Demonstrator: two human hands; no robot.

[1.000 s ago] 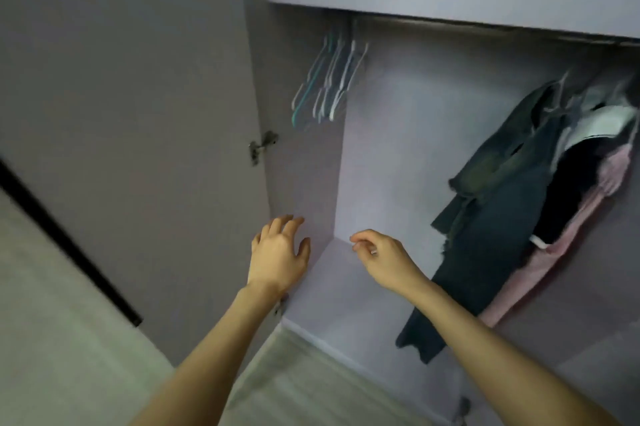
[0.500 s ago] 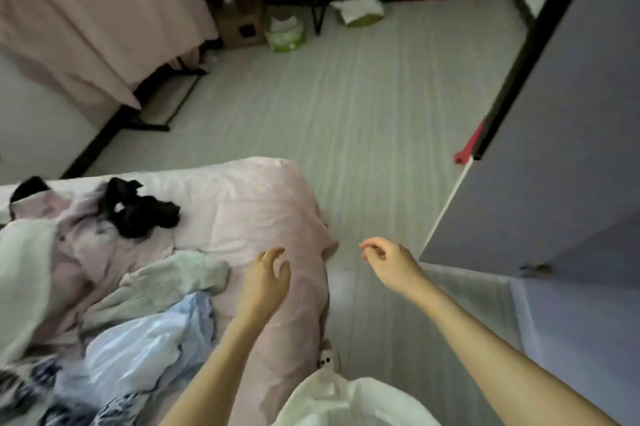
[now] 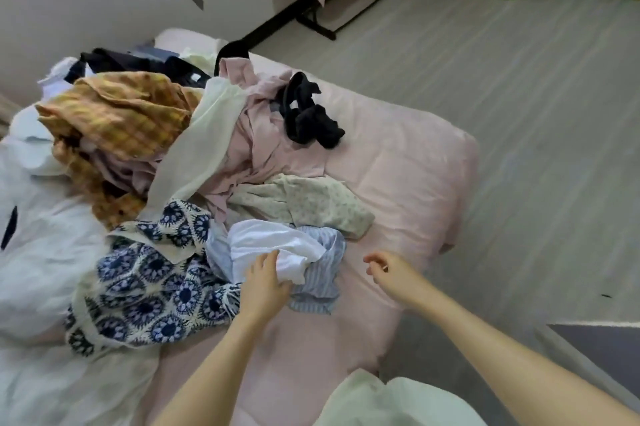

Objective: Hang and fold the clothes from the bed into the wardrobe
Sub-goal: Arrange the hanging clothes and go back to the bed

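left hand (image 3: 265,282) rests fingers-straight on the white garment (image 3: 277,249), lying toward one o'clock; right hand (image 3: 389,271) hovers loosely curled, holding nothing, farther off.

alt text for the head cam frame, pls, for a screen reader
A person's left hand touches a white garment lying on a blue striped one at the near edge of a clothes pile on a pink bed, while the right hand hovers empty beside it. The pile includes a blue-and-white crochet piece, a yellow plaid garment and black clothing.
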